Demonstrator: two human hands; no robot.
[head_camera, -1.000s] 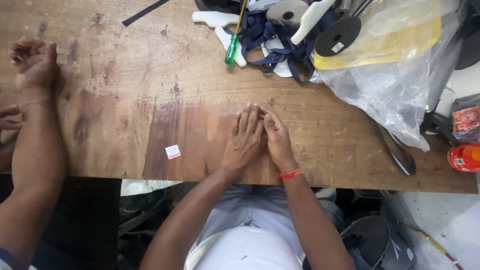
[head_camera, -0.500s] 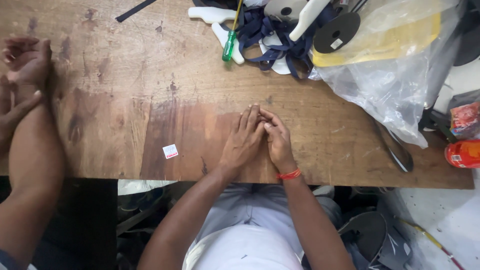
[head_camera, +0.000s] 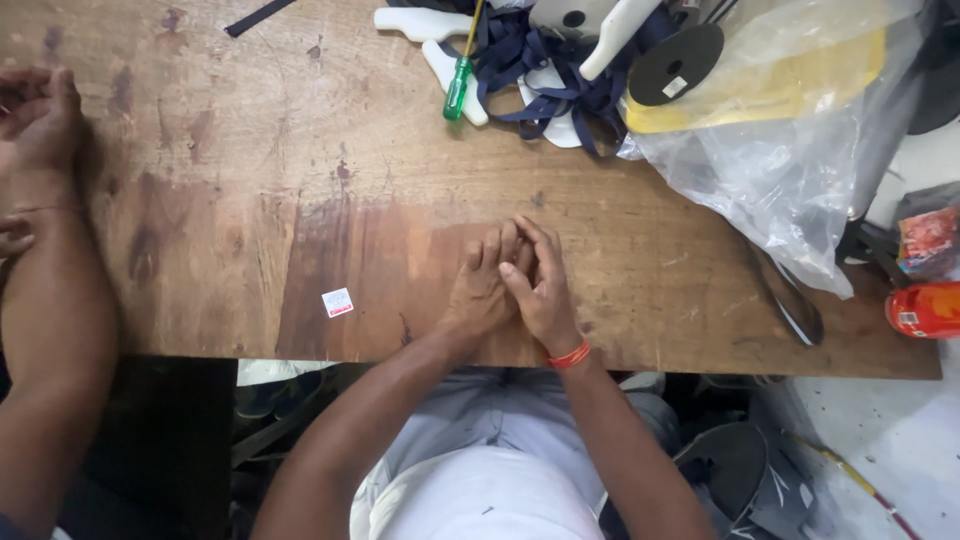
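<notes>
Left edge of the wooden table (head_camera: 200, 150): a co-worker's forearm (head_camera: 50, 330) lies along it, that person's hand (head_camera: 40, 120) loosely curled near the far left corner. Not the wearer's.

Near edge, left of centre: small white-and-red sticker (head_camera: 337, 302) flat on the wood, apart from every hand. It lies to the left of the wearer's hands, with the left hand the nearer of the two.

Near edge, centre: left hand (head_camera: 480, 290) and right hand (head_camera: 540, 285) rest together on the wood, touching, right partly over left. Fingers pressed together and pointing toward the far edge. Whether anything is pinched between them cannot be told; nothing shows. Orange band (head_camera: 570, 355) on the right wrist.

Far edge, centre: green-handled screwdriver (head_camera: 460, 85), long axis running far-to-near, handle end toward the hands, well apart from them. It lies against white plastic pieces (head_camera: 445, 60) tangled in dark blue strap (head_camera: 530, 70).

Far right corner: clear plastic bag (head_camera: 790, 170) slumped on the table, holding a yellow sheet (head_camera: 800, 85); other contents unclear. A black disc (head_camera: 675, 65) sits at its left side.

Off the right edge: orange can (head_camera: 925, 310), on its side.
</notes>
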